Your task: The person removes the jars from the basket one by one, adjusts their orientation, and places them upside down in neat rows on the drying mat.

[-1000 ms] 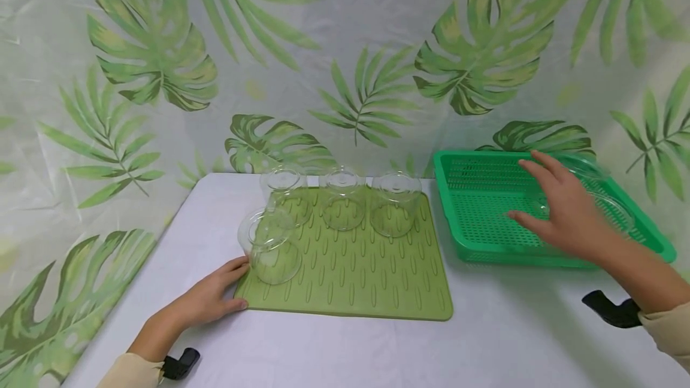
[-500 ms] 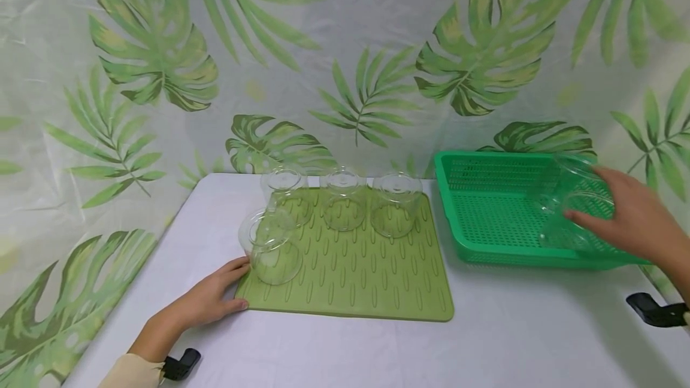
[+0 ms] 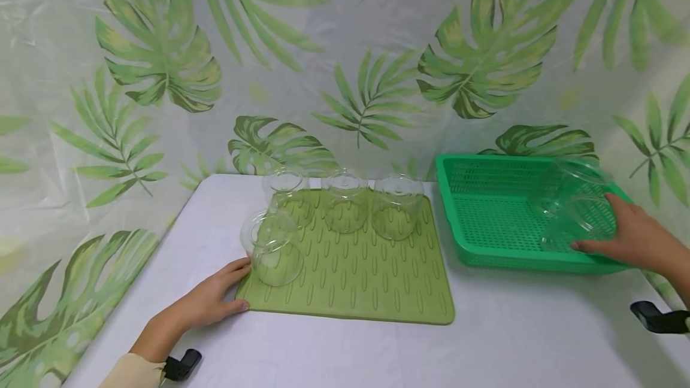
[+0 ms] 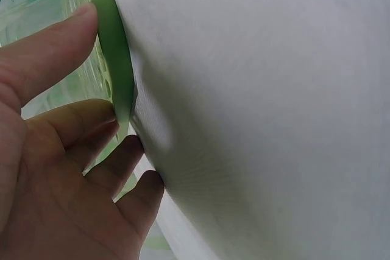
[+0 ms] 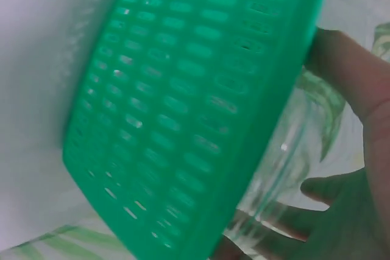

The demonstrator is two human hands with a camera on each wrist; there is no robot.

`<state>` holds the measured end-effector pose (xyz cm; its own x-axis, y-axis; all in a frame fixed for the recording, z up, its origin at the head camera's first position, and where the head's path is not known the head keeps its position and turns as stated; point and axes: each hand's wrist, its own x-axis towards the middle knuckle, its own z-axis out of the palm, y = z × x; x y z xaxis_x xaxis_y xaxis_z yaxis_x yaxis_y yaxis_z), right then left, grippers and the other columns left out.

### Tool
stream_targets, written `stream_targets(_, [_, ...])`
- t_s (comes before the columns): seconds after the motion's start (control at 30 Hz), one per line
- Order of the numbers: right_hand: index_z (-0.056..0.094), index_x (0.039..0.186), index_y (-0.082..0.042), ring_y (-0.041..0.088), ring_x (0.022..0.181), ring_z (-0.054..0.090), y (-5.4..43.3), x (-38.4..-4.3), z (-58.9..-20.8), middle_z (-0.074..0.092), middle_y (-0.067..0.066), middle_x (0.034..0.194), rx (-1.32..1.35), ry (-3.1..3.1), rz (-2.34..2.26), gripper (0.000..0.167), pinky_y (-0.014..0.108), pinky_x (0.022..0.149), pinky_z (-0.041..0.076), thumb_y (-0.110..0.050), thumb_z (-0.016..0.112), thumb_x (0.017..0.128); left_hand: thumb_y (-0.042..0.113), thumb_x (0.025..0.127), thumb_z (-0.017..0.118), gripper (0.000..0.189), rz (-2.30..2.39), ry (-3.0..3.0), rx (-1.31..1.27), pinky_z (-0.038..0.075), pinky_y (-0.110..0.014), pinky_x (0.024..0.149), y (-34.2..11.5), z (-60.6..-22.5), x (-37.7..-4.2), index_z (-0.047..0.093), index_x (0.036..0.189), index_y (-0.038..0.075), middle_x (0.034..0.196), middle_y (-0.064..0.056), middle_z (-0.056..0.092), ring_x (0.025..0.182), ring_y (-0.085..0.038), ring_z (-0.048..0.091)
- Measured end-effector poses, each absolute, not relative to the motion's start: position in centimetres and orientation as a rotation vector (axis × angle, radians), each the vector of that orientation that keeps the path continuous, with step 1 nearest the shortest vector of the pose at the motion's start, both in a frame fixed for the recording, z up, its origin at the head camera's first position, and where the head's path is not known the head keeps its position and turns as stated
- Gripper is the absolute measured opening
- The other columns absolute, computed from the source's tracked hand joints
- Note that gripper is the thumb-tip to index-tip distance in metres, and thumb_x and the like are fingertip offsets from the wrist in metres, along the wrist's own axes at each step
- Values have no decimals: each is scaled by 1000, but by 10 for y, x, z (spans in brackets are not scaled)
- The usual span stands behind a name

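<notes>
In the head view, a green drying mat (image 3: 350, 280) lies on the white table with several clear cups on it, one of them, the front-left cup (image 3: 275, 265), near my left hand (image 3: 207, 298). That hand rests at the mat's left corner, its thumb and fingertips against the edge in the left wrist view. At the right, my right hand (image 3: 641, 235) reaches over the side of a green plastic basket (image 3: 507, 259). It grips a clear cup (image 3: 566, 229) there, the fingers (image 5: 292, 217) wrapping its rim end in the right wrist view.
A second clear cup (image 3: 571, 178) sits in the basket behind the gripped one. Three clear cups, including the middle cup (image 3: 345, 208), form a row along the mat's back edge. A leaf-print cloth (image 3: 372, 29) hangs directly behind the table.
My right hand has moved right and down from above the basket to the front cup and taken hold of it. The left hand stays at the mat's edge.
</notes>
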<state>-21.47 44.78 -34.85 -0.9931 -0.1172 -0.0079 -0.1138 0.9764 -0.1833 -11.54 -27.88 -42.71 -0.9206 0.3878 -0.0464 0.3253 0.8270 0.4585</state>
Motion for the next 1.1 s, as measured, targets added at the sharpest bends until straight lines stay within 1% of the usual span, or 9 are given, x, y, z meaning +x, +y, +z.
stream_targets(0.07, [1,145,25,72,111,33,449,-214,-351,26,60,128,-184,3122,-266,128,79,86,37,-46,82,77,23,85,77,71,680,2869,564,40,-59,108,-279,-427,-115,47,141,-10,153,-24,40,139,-46,41])
stream_targets(0.2, [13,145,25,69,107,39,449,-212,-350,34,57,125,-204,3223,-207,117,77,83,39,-42,81,78,24,85,77,71,675,2872,568,41,-59,108,-279,-427,-116,48,141,-10,153,-24,40,139,-46,42])
stream_targets(0.3, [22,145,22,66,113,36,446,-213,-348,35,53,128,-200,3316,-200,108,78,91,33,-40,81,78,24,85,77,71,672,2875,557,41,-59,108,-279,-427,-116,48,140,-10,153,-24,41,139,-46,42])
stream_targets(0.37, [24,145,20,65,117,32,444,-213,-348,33,51,133,-172,3347,-223,107,79,95,27,-39,81,77,24,85,77,71,672,2877,553,41,-59,108,-279,-428,-116,48,140,-10,153,-24,41,139,-46,42])
stream_targets(0.47, [19,146,21,67,120,28,444,-213,-351,28,53,135,-110,3327,-264,111,80,96,26,-40,81,78,24,85,77,71,679,2872,557,41,-59,108,-279,-428,-115,48,140,-10,153,-25,41,139,-47,42])
stream_targets(0.63, [-1,147,23,72,122,22,451,-212,-360,16,59,136,-50,3189,-392,120,82,91,30,-40,78,82,25,85,78,71,682,2872,567,41,-59,108,-278,-428,-116,49,140,-10,153,-24,41,139,-46,43])
stream_targets(0.73, [-3,146,24,73,121,21,454,-212,-367,15,59,135,-2,3158,-452,122,81,88,32,-43,77,82,24,84,78,71,685,2877,569,41,-59,108,-278,-428,-116,49,140,-10,152,-24,42,138,-46,43])
stream_targets(0.93, [-3,143,28,73,115,27,457,-213,-372,17,61,132,55,3115,-519,125,78,87,36,-49,75,83,23,84,78,71,688,2877,564,41,-59,107,-278,-427,-115,50,139,-10,151,-24,43,138,-47,43])
stream_targets(1.1, [-10,147,20,73,109,34,460,-214,-371,21,60,131,60,3060,-501,127,76,82,39,-53,72,84,24,84,78,71,691,2879,567,41,-59,107,-278,-428,-116,50,139,-10,151,-24,43,138,-46,43])
